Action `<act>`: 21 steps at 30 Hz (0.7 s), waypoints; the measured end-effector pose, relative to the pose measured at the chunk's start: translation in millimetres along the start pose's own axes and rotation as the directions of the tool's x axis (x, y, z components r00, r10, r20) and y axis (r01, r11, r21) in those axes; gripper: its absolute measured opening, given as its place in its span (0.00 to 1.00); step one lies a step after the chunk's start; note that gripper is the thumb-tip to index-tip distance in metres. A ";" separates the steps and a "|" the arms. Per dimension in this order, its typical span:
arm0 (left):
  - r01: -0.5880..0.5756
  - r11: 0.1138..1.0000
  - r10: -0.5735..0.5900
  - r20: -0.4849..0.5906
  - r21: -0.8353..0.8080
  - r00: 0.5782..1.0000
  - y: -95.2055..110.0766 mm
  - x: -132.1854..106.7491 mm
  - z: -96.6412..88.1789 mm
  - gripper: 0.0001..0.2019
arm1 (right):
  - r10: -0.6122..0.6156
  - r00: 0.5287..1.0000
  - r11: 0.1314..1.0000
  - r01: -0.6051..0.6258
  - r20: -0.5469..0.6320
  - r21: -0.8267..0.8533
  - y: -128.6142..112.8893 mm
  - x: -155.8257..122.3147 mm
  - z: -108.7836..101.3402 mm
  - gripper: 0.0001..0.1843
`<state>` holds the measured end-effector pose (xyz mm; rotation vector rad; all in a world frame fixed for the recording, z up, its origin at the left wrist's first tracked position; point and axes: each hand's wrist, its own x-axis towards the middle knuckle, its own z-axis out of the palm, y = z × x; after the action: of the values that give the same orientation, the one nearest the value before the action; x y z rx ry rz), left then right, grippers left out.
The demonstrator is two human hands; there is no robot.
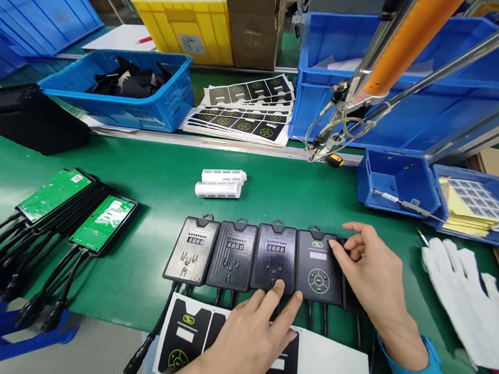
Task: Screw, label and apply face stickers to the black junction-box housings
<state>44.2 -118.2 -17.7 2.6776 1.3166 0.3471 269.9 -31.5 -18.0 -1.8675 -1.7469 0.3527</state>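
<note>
Several black controller boxes stand side by side on the green bench. Three of them, such as the second black controller box, have bare faces with a digit display and button holes. Over the face of a fourth controller box lies a black overlay with a green ring of keys. My right hand is open, its thumb on that box's upper right edge; behind it, another box is mostly hidden. My left hand is open, fingertips at the lower edges of the third and fourth boxes, above a sheet of overlay stickers.
Two white label rolls lie behind the boxes. Boxes with green circuit boards and cables lie left, a white glove right. An orange-bodied tool hangs over the bench near blue bins. Overlay sheets are stacked at the back.
</note>
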 end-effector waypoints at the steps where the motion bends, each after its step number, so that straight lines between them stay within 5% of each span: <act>1: 0.009 0.999 -0.009 -0.003 -0.045 1.000 -1.3 0.9 -2.7 0.19 | -0.035 0.999 0.999 0.035 -0.023 -0.033 0.6 -0.4 -2.8 0.14; 5: 0.054 0.970 -0.066 -0.040 -0.239 0.997 -6.7 2.1 -16.4 0.16 | -0.237 0.968 0.970 0.231 0.081 0.069 -19.1 -14.9 -24.7 0.05; 8: 0.078 0.939 -0.125 -0.119 -0.334 0.985 -8.9 0.0 -25.7 0.09 | -0.445 0.872 0.880 0.383 0.205 0.282 -54.6 -42.1 -39.7 0.07; 10: 0.125 0.874 -0.195 -0.103 -0.469 0.975 -9.2 -2.2 -32.9 0.08 | -0.543 0.826 0.824 0.490 0.149 0.284 -75.9 -62.4 -41.9 0.08; 16: 0.315 0.342 -0.320 0.206 -0.885 0.925 -8.4 -10.1 -67.7 0.09 | -0.586 0.808 0.796 0.588 -0.061 0.145 -86.6 -94.4 -29.0 0.10; 18: 0.361 0.285 -0.299 0.276 -0.888 0.914 -10.3 -14.2 -77.6 0.07 | -0.581 0.812 0.791 0.579 -0.056 0.196 -82.9 -97.3 -27.1 0.08; 21: 0.438 0.335 -0.261 0.364 -0.834 0.894 -16.8 -21.0 -84.5 0.08 | -0.651 0.758 0.743 0.645 -0.030 0.180 -85.5 -101.6 -29.3 0.05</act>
<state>-3.5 -122.8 57.0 1.3990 1.1142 0.5567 202.5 -136.9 35.3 -1.0232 -2.1749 0.2507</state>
